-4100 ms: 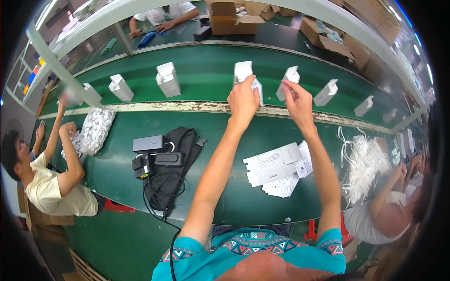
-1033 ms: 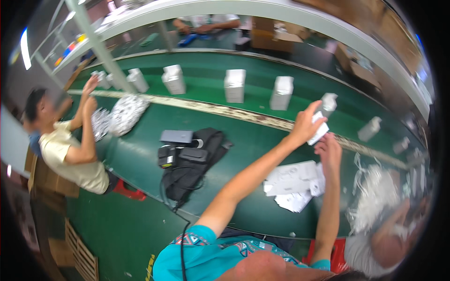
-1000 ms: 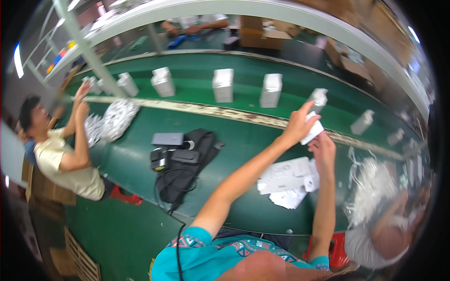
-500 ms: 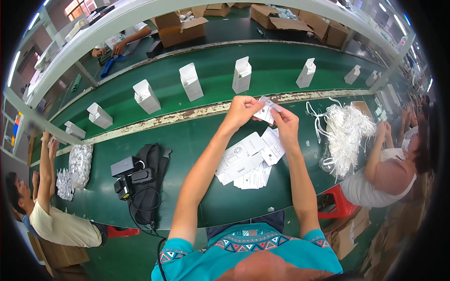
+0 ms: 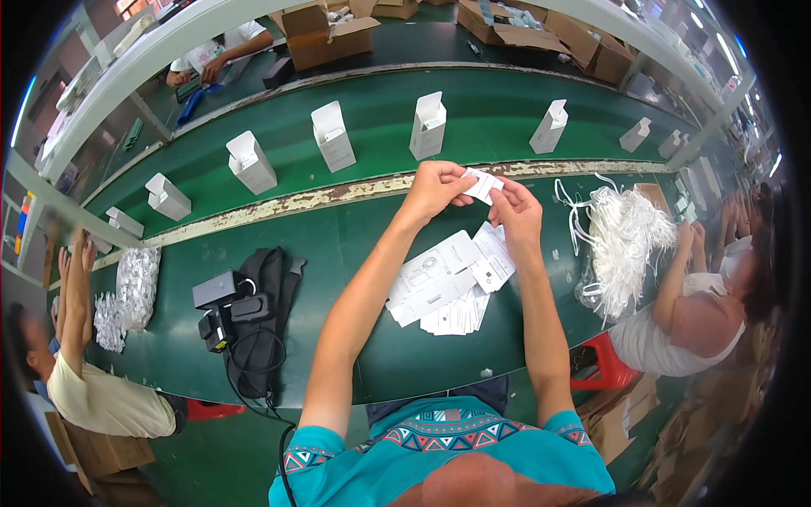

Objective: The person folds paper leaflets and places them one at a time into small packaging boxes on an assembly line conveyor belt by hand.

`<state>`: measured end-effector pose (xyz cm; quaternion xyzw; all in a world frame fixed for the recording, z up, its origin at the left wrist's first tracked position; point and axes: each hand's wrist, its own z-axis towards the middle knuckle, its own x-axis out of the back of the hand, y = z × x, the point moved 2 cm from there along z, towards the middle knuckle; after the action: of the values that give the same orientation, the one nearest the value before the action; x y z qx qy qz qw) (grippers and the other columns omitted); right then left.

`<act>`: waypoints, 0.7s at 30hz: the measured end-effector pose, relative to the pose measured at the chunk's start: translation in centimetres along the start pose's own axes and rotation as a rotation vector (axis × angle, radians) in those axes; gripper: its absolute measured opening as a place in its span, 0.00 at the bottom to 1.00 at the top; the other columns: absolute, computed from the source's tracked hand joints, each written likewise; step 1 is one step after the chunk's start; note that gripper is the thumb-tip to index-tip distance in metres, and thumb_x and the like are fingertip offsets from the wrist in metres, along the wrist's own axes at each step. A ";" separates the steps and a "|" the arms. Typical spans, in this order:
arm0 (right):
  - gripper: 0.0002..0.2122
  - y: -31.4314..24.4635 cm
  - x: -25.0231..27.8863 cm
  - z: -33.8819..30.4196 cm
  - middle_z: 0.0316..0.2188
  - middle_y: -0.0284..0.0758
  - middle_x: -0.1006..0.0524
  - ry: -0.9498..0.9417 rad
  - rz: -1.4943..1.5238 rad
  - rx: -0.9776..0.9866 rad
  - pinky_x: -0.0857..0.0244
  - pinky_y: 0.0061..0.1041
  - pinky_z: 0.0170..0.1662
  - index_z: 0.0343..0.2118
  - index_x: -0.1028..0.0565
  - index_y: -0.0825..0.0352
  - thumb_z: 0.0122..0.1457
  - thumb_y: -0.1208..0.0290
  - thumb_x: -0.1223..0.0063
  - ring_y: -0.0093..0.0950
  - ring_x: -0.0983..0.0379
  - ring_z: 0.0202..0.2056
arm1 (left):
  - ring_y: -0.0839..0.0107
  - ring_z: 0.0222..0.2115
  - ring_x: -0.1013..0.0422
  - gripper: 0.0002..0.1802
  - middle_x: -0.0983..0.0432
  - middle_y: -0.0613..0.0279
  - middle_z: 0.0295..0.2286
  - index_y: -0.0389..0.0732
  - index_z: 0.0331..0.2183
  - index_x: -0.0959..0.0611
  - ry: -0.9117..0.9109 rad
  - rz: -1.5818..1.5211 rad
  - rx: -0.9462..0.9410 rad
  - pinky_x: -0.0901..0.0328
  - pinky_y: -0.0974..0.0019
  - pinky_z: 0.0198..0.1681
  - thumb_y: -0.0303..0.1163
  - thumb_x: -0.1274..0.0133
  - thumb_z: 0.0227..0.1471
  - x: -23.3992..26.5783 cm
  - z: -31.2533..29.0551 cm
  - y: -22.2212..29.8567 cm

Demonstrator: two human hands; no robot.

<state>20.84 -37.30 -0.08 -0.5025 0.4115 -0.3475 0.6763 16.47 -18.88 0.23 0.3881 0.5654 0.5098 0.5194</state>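
Note:
Just above the near edge of the belt I hold a small white printed leaflet (image 5: 483,185), folded into a compact piece. My left hand (image 5: 436,193) pinches its left end between thumb and fingers. On the lower right side, my right hand (image 5: 518,211) grips it the same way. Below the hands lies a loose pile of printed white sheets (image 5: 432,272), some with line drawings, fanned out on the green table (image 5: 397,363).
Several open white cartons (image 5: 428,127) stand along the green belt (image 5: 380,135). Left lie a black strap with devices (image 5: 253,313) and a bag of clear packets (image 5: 138,287). White cords (image 5: 621,245) are heaped right. Co-workers sit on both sides; another stands across.
The leaflet between my hands has gone from partly folded, with a lifted flap, to a flatter, smaller piece. The cartons have shifted slightly left along the belt.

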 end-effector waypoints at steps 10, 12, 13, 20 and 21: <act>0.07 -4.9 -7.7 10.4 0.32 0.40 0.18 -0.113 -0.605 0.764 0.28 0.25 0.37 0.37 0.18 0.70 0.56 0.82 0.41 0.30 0.20 0.32 | 0.54 0.23 0.21 0.34 0.19 0.46 0.24 0.40 0.63 0.33 0.417 0.818 -0.320 0.28 0.53 0.28 0.29 0.43 0.55 3.6 1.0 0.2; 0.06 -5.7 -9.4 12.5 0.33 0.43 0.18 -0.233 -0.760 0.954 0.27 0.33 0.41 0.35 0.19 0.71 0.55 0.82 0.42 0.41 0.20 0.36 | 0.44 0.25 0.21 0.36 0.20 0.44 0.23 0.42 0.63 0.35 0.512 1.045 -0.308 0.28 0.44 0.29 0.31 0.43 0.54 3.6 1.7 0.5; 0.06 -5.6 -9.4 13.7 0.35 0.44 0.19 -0.302 -0.832 0.985 0.28 0.36 0.43 0.36 0.20 0.71 0.55 0.83 0.43 0.43 0.21 0.38 | 0.44 0.26 0.21 0.36 0.20 0.44 0.23 0.42 0.63 0.35 0.529 1.101 -0.266 0.28 0.44 0.29 0.31 0.43 0.53 3.3 2.4 0.4; 0.06 -4.4 -12.8 15.7 0.35 0.43 0.21 -0.580 -1.067 0.980 0.32 0.40 0.44 0.36 0.21 0.72 0.55 0.82 0.45 0.45 0.25 0.40 | 0.44 0.23 0.23 0.19 0.22 0.45 0.21 0.42 0.46 0.24 0.740 1.095 -0.358 0.30 0.44 0.25 0.24 0.46 0.50 4.3 2.6 -1.6; 0.06 -4.2 -13.5 15.5 0.35 0.43 0.21 -0.603 -1.091 0.967 0.31 0.40 0.44 0.36 0.21 0.72 0.55 0.81 0.44 0.45 0.25 0.40 | 0.44 0.22 0.23 0.19 0.22 0.46 0.20 0.41 0.45 0.24 0.745 1.091 -0.371 0.30 0.45 0.24 0.23 0.47 0.49 4.6 2.5 -1.7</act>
<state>29.00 -20.35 9.20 -0.3561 -0.2910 -0.6195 0.6363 18.30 -14.28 -2.14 0.3208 0.3335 0.8863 0.0171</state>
